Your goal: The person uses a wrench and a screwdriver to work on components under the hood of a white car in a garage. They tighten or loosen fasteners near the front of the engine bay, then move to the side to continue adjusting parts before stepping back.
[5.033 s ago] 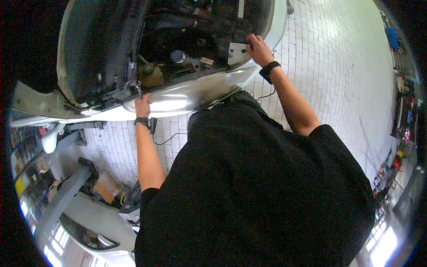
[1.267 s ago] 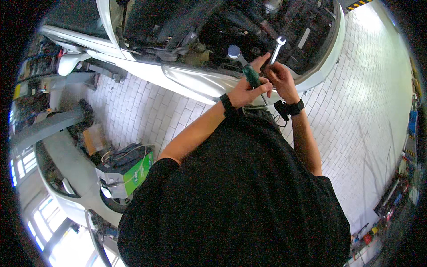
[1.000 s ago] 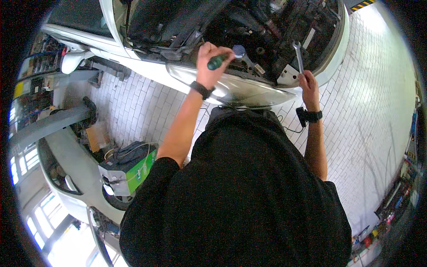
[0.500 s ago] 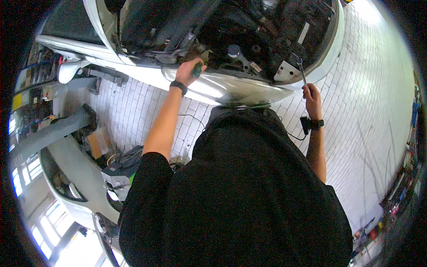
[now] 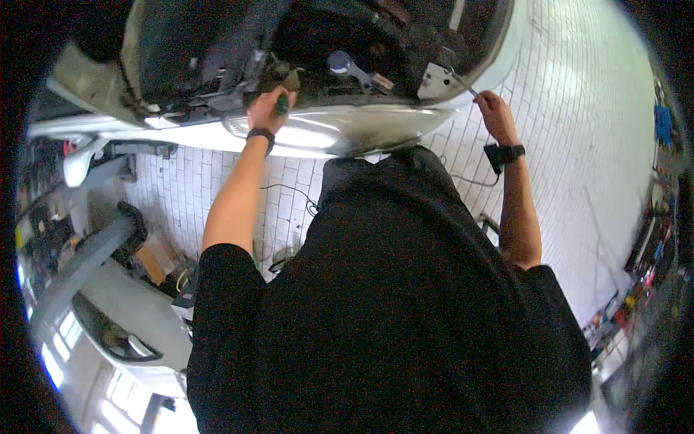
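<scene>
My left hand (image 5: 269, 107) is closed on a green-handled tool (image 5: 282, 103), resting at the near edge of an open engine bay beside a dull yellowish reservoir (image 5: 282, 72). Further right, my right hand (image 5: 494, 116) grips a silver wrench (image 5: 468, 87), whose far end reaches over a white metal bracket (image 5: 434, 85) near the bay's front corner. Between my hands, inside the bay, are a blue-grey capped filler neck (image 5: 340, 64) and a small pale label (image 5: 382, 82). A clear headlamp (image 5: 340, 130) lies below them along the car's edge.
My legs stand against the white car (image 5: 186, 137) on a tiled floor (image 5: 578, 145). Cables (image 5: 285, 188) run near my feet. At lower left are a grey lift arm (image 5: 87, 253), cardboard (image 5: 155, 257) and another car body (image 5: 137, 304). Cluttered tools (image 5: 643, 239) line the right edge.
Since one second ago my left hand has moved left with the green tool. My right hand still holds the wrench. Five seconds ago the green tool was not visible in my left hand.
</scene>
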`<act>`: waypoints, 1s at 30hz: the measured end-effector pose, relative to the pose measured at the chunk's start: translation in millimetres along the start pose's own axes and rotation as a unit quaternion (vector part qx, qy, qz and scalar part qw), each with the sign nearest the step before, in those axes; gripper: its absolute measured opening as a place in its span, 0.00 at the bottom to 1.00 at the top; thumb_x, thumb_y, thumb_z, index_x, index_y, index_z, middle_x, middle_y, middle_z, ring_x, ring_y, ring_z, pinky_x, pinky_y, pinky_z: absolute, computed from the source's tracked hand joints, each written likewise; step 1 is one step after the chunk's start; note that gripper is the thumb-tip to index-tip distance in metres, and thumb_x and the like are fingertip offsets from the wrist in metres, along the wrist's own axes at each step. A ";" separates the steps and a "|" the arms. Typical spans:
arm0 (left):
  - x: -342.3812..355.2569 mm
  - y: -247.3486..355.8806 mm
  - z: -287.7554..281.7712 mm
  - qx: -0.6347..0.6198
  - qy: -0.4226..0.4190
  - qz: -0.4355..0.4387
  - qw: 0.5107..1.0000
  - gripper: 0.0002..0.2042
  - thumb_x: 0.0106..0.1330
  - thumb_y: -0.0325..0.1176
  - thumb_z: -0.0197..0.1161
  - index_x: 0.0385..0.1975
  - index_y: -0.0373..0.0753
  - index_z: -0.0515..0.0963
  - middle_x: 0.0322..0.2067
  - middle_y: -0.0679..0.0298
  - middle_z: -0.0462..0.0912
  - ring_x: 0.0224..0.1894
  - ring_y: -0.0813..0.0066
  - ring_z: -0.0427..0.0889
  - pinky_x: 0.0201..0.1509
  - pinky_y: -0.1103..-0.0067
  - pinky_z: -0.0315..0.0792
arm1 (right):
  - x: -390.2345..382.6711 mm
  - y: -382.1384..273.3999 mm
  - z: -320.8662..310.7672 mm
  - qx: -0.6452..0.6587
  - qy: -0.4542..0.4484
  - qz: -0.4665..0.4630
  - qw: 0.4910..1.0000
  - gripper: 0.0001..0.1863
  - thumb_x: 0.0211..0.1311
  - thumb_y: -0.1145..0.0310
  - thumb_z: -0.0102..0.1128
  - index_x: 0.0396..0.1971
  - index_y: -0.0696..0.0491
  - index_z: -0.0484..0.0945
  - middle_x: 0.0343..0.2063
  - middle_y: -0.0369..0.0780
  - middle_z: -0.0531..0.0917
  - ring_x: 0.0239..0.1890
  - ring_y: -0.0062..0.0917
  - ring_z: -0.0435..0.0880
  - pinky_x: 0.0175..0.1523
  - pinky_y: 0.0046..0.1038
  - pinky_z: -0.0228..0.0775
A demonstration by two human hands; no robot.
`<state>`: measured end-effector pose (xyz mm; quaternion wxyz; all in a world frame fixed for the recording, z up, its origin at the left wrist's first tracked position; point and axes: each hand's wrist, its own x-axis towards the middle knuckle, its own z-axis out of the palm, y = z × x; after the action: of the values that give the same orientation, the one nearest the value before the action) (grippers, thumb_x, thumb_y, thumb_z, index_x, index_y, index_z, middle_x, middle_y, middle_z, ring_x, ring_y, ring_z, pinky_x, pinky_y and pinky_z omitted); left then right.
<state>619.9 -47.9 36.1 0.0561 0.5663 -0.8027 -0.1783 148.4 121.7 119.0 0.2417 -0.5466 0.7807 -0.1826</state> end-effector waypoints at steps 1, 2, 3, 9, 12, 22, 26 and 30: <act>0.5 9.4 -5.1 -0.001 0.016 -0.035 0.999 0.15 0.60 0.57 0.55 0.33 0.53 0.75 0.29 0.55 0.79 0.37 0.53 0.79 0.38 0.64 0.72 | 5.6 10.1 1.0 0.012 0.004 -0.021 1.000 0.14 0.63 0.62 0.49 0.32 0.58 0.77 0.28 0.49 0.81 0.34 0.44 0.81 0.38 0.36 0.71; 3.7 10.0 -1.8 -0.010 0.016 -0.041 0.999 0.15 0.60 0.57 0.55 0.33 0.53 0.75 0.29 0.55 0.79 0.37 0.53 0.79 0.38 0.64 0.72 | 8.5 20.9 1.6 0.008 0.006 -0.007 1.000 0.14 0.63 0.62 0.49 0.32 0.58 0.77 0.28 0.49 0.81 0.34 0.44 0.81 0.38 0.37 0.71; 5.6 8.9 -2.6 -0.016 0.020 -0.052 0.998 0.16 0.60 0.57 0.54 0.33 0.53 0.75 0.29 0.55 0.79 0.36 0.52 0.79 0.38 0.63 0.72 | 14.0 24.3 2.8 0.006 0.004 0.001 1.000 0.14 0.63 0.62 0.49 0.32 0.58 0.77 0.28 0.50 0.81 0.34 0.45 0.80 0.38 0.37 0.71; 6.8 10.5 3.9 0.048 0.002 -0.081 0.996 0.16 0.59 0.58 0.52 0.36 0.56 0.75 0.32 0.54 0.79 0.38 0.52 0.79 0.41 0.62 0.72 | 32.3 36.5 5.8 -0.072 -0.052 -0.002 0.996 0.13 0.61 0.63 0.49 0.32 0.57 0.78 0.27 0.52 0.80 0.33 0.48 0.79 0.38 0.43 0.70; 9.7 9.4 3.6 0.052 -0.021 -0.114 0.992 0.17 0.59 0.58 0.52 0.35 0.55 0.77 0.33 0.54 0.80 0.38 0.52 0.79 0.41 0.63 0.72 | 37.2 34.7 6.8 -0.105 -0.067 -0.019 0.992 0.12 0.60 0.64 0.48 0.30 0.56 0.77 0.26 0.52 0.80 0.32 0.48 0.79 0.37 0.45 0.70; 10.0 7.4 8.3 0.130 0.056 -0.079 0.987 0.12 0.60 0.52 0.55 0.33 0.53 0.76 0.32 0.56 0.79 0.36 0.52 0.79 0.39 0.62 0.73 | 44.7 24.0 -4.3 -0.177 -0.102 -0.122 0.971 0.07 0.61 0.65 0.49 0.31 0.52 0.70 0.22 0.49 0.79 0.26 0.48 0.78 0.30 0.45 0.70; 4.1 7.4 9.1 0.120 0.042 -0.105 0.986 0.12 0.60 0.52 0.56 0.32 0.53 0.75 0.30 0.57 0.79 0.36 0.53 0.79 0.39 0.63 0.73 | 51.3 0.8 -20.1 -0.177 -0.152 -0.139 0.962 0.07 0.61 0.66 0.50 0.30 0.53 0.72 0.22 0.49 0.79 0.26 0.47 0.78 0.31 0.44 0.70; 2.5 14.6 6.3 0.098 0.074 -0.105 0.987 0.12 0.60 0.52 0.56 0.30 0.52 0.75 0.28 0.57 0.78 0.35 0.53 0.78 0.39 0.63 0.72 | 64.3 -27.6 -15.4 -0.066 -0.152 -0.194 0.967 0.06 0.59 0.68 0.53 0.34 0.53 0.74 0.22 0.49 0.78 0.26 0.46 0.78 0.30 0.42 0.69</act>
<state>604.1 -44.4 35.0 0.0405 0.6622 -0.7457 -0.0615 142.2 52.1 135.3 0.2803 -0.7238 0.6242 -0.0888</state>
